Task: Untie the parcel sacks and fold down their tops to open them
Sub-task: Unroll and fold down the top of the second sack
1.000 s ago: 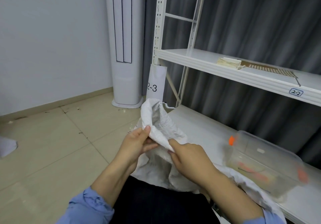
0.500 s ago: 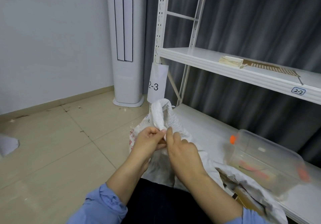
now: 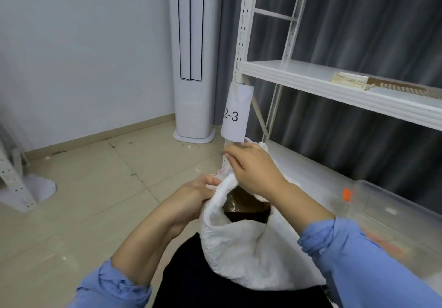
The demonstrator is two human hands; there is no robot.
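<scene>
Since half a second ago, the twisted top of the sack (image 3: 244, 255) has been spread into an open mouth, and the right hand (image 3: 256, 166) has been raised above the left hand (image 3: 198, 195).

The sack is of white woven cloth, coarse and crumpled, with a soft rolled rim. A brown, glossy parcel (image 3: 241, 203) is seen inside. The near-left rim is gripped by the curled fingers of the left hand. The far rim is held up by the curled fingers of the right hand, and is partly hidden by that hand and wrist.

The sack is held between the forearms, just before a white perforated post (image 3: 244, 32) wrapped with a paper label (image 3: 235, 116) marked "2-3". A clear plastic box (image 3: 392, 216) lies to the right on the lower shelf (image 3: 308, 164). A tall white air conditioner (image 3: 191, 56) stands on the tiled floor (image 3: 95, 188).

The sack stands roughly upright, long axis vertical, mouth turned up.
</scene>
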